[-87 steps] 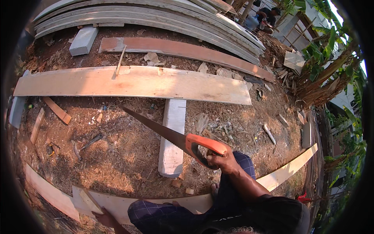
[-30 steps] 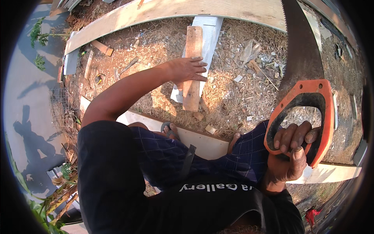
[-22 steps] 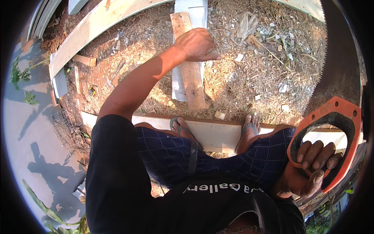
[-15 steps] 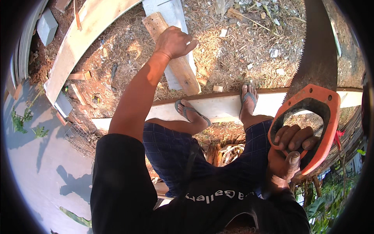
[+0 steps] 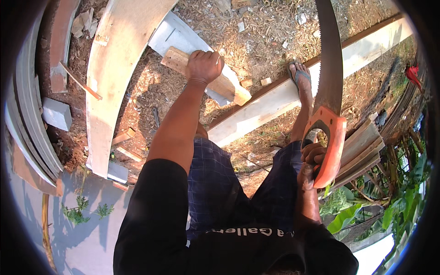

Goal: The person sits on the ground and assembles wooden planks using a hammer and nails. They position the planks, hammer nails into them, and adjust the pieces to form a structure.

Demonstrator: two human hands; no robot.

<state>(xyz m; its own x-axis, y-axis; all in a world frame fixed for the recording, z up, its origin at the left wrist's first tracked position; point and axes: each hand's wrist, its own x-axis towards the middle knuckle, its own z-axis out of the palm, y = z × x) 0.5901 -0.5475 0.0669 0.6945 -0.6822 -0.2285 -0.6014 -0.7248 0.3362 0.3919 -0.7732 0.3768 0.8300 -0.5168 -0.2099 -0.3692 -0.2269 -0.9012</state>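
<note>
Lifted now, short plank (image 5: 219, 79) in left hand (image 5: 204, 65); right hand (image 5: 313, 158) grips saw (image 5: 329, 91).

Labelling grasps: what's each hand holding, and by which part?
Left hand grips the short wooden board across its middle. Right hand holds the handsaw by its orange handle.

Single head view, steeply down, close over the ground (image 5: 256, 41)

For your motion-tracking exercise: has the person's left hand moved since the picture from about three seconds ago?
Yes. The left hand was out of view then; it has reached forward and now grips the short wooden plank lying across the white board on the ground.
</note>
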